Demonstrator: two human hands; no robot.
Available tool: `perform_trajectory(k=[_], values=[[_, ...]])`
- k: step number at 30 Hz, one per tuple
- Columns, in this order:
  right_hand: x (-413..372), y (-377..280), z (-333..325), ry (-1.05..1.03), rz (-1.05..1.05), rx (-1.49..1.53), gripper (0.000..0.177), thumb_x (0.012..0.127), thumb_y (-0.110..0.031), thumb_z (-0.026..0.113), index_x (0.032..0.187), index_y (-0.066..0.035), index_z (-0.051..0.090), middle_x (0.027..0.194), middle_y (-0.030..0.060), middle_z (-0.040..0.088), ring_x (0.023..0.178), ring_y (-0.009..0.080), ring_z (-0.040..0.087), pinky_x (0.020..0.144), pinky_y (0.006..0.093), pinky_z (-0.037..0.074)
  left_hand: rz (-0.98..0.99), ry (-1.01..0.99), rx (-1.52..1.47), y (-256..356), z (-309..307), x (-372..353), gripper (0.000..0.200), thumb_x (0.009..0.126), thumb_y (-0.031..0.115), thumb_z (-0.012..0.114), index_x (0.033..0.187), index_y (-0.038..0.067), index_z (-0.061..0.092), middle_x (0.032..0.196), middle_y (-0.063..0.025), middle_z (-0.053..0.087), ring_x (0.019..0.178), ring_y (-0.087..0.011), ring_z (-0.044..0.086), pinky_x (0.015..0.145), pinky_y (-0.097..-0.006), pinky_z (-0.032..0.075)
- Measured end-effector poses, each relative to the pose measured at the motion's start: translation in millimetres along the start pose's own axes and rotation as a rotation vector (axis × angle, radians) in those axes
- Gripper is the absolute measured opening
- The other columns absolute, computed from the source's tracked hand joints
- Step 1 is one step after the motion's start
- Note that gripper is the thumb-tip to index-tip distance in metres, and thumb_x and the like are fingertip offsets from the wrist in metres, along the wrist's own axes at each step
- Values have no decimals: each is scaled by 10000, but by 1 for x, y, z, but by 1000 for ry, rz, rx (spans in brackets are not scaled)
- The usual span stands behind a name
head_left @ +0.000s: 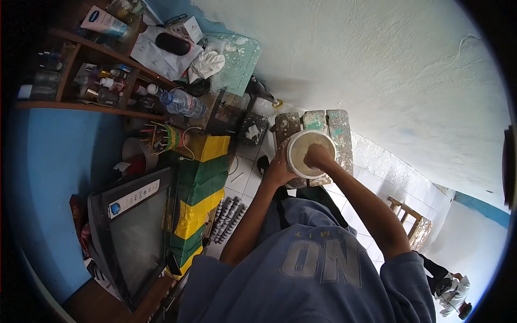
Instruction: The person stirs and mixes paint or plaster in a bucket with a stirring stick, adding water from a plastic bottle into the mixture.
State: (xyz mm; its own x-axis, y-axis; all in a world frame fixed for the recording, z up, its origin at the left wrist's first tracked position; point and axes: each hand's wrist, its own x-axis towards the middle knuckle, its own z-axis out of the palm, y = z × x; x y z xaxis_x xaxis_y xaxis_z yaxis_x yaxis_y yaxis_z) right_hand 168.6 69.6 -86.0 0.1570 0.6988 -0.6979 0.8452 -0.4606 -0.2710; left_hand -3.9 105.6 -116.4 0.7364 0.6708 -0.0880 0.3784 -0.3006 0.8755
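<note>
Both hands at a white bucket on a paint-stained stool.

The left hand (pixel 278 171) is clasped against the outer wall of the white bucket (pixel 312 132), fingers wrapped on its side. The right hand (pixel 318 156) is inside the bucket, fingers curled down into the pale mix (pixel 309 144); whether it grips anything cannot be determined. The bucket stands on the paint-stained stool (pixel 340 137), near the white wall (pixel 377 64).

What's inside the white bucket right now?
The white bucket holds a pale, creamy mix. The right hand reaches into it; its fingertips are hidden. The left hand grips the rim. The bottom is covered.
</note>
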Motion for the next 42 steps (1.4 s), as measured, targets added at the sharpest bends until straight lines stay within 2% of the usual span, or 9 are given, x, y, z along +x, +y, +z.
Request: perform_trajectory(k=[3,6,9,12,16,22,28,34,42], values=[[1,-2,5,115,116,219,309,785,-242,586,760,54,669,868,285,648,832,397,650,749,450,514,-28,-21,-31,4,-3,1,1190,531,281,889,1438,32,160,1459,-210,290,1333,-387,333,1074,-452,358],[-3,0,12,285,162,375,225,728,-148,584,773,52,675,776,277,647,763,409,653,720,453,526,-3,-22,-24,4,-9,4,1192,521,284,895,1436,40,170,1455,-212,294,1333,-388,333,1070,-455,359],[9,32,28,377,-62,104,196,728,-111,574,772,57,665,775,268,648,755,400,655,716,454,528,38,6,-31,0,-5,2,1184,519,279,897,1432,46,180,1450,-207,303,1330,-389,337,1066,-454,364],[-45,6,-36,277,-9,156,261,814,-177,579,761,72,641,774,285,631,792,420,638,745,477,508,36,3,-61,-3,0,1,1177,534,282,893,1432,40,173,1450,-208,304,1333,-383,336,1076,-447,347],[-41,8,-21,196,-114,-127,155,738,-120,608,729,27,657,726,238,645,731,372,659,689,430,531,-16,-32,-63,3,-3,-1,1186,561,297,886,1442,20,141,1457,-224,287,1353,-369,309,1104,-431,302],[-13,-1,11,363,-124,-201,103,748,-85,620,760,-29,705,808,176,683,768,283,684,694,394,550,-23,-14,-26,2,0,-1,1177,551,292,885,1438,26,159,1453,-221,294,1338,-384,324,1087,-442,327],[-15,-9,7,358,-309,-174,122,763,-78,592,749,-19,697,791,192,667,771,320,675,675,402,545,35,20,-2,-3,-1,1,1170,536,280,889,1431,26,180,1450,-221,300,1337,-389,327,1085,-441,334],[-26,2,3,185,-371,-175,112,765,-11,549,803,42,640,787,244,643,756,378,661,662,441,538,14,-7,-22,-6,-3,3,1168,530,282,891,1427,18,190,1450,-221,303,1343,-385,318,1092,-435,325],[-52,8,-27,329,-247,-239,129,778,-73,559,760,-20,675,762,183,667,742,317,676,648,405,553,21,9,-25,-3,-2,3,1165,533,296,890,1428,26,195,1448,-225,306,1341,-385,323,1090,-434,330]])
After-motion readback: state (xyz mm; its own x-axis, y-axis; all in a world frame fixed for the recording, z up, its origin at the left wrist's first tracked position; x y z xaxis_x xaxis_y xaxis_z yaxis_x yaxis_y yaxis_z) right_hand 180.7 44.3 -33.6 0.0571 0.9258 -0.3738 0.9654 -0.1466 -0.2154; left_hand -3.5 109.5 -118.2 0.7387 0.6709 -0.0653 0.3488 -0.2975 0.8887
